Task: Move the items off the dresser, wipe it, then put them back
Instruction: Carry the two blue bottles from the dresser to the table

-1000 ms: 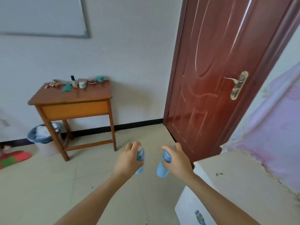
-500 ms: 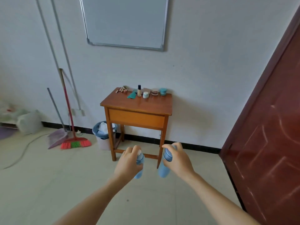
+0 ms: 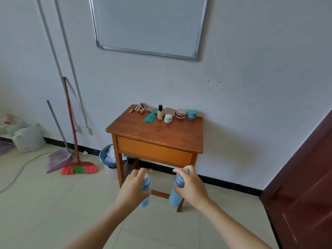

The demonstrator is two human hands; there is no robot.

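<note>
Your left hand (image 3: 133,189) grips a blue bottle (image 3: 146,192) and your right hand (image 3: 191,186) a second blue bottle (image 3: 177,192), both upright near the cap, well short of the dresser (image 3: 154,151). Jars (image 3: 168,118) and a comb (image 3: 150,118) line the tabletop's (image 3: 154,131) back edge, probably leaving its front free for these two.

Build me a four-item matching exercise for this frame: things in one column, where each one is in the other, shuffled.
Things
1. teal comb
2. broom
3. waste bin
4. blue bottles

Places
A. on the floor, beside a leg of the wooden table
B. one gripped in the left hand, one in the right hand
C. flat on the tabletop, towards the wall
D. leaning on the wall, bristles on the floor

Pairs: 1-C, 2-D, 3-A, 4-B.
</note>
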